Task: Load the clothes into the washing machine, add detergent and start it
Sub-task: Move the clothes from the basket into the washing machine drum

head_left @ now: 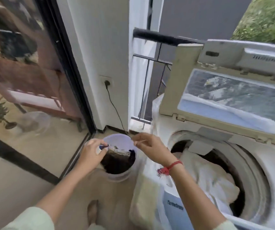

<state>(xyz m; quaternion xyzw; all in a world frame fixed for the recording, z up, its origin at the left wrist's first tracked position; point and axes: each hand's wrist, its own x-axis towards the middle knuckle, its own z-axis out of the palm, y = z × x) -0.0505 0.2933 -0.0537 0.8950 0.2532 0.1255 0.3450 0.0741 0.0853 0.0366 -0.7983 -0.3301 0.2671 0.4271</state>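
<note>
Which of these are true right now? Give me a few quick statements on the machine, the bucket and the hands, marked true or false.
1. The washing machine lid is shut. False: it stands open.
2. A light cloth lies in the drum. True.
3. The bucket is empty. False: dark clothes lie in it.
4. A plug sits in the wall socket. True.
5. Both hands are free. False: the left hand pinches a small packet, the right hand a thin strip.
</note>
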